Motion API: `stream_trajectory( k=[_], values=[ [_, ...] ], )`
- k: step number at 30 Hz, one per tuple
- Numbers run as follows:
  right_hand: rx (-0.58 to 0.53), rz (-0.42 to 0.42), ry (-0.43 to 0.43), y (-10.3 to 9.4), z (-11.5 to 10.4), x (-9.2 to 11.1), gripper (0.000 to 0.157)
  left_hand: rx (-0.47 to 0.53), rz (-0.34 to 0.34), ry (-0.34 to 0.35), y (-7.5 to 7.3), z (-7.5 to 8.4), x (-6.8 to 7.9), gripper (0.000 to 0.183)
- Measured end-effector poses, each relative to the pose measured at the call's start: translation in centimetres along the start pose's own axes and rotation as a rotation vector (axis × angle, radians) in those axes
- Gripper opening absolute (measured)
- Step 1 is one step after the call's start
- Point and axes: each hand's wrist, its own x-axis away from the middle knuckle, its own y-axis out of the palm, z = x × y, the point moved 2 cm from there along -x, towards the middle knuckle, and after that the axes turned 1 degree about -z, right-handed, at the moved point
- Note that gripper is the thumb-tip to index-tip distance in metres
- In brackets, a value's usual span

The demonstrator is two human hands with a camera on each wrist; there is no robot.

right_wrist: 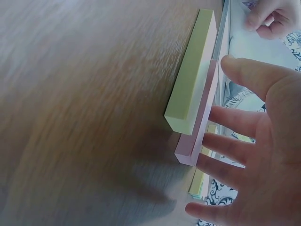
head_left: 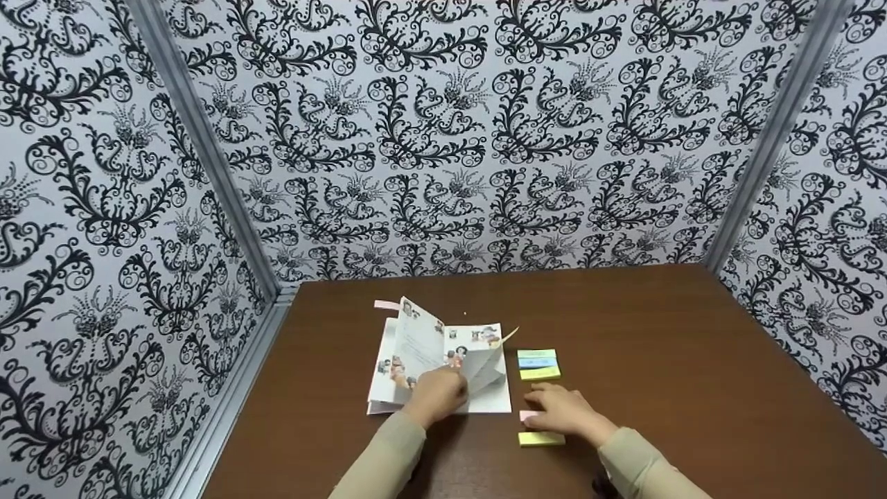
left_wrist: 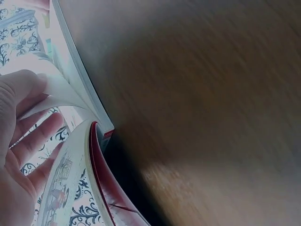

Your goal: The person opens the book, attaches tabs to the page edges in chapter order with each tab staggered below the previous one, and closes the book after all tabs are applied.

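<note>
An open picture book [head_left: 383, 374] lies on the table, several of its pages standing up. My left hand [head_left: 438, 395] is at the book's near edge, pinching a lifted page [left_wrist: 66, 98] between thumb and finger. To the right of the book, my right hand [head_left: 567, 412] hovers with fingers spread and relaxed over a pink sticky-note pad [right_wrist: 187, 154], its fingertips close beside the pad. Nearer to me lies a yellow sticky-note pad [head_left: 542, 439].
Green, blue and yellow sticky-note pads [head_left: 538, 363] lie in a row beyond my right hand. A pink tab [head_left: 386, 304] sticks out from a raised page, and a yellow tab [head_left: 510, 336] from another. Patterned walls [head_left: 443, 138] enclose the brown table [head_left: 644, 360].
</note>
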Motion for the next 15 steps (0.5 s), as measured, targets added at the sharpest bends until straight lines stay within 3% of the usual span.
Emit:
stream_trajectory(
  k=[15],
  values=[
    [0.011, 0.007, -0.008, 0.11, 0.22, -0.31, 0.048, 0.001, -0.029, 0.024, 0.43, -0.23, 0.04, 0.020]
  ],
)
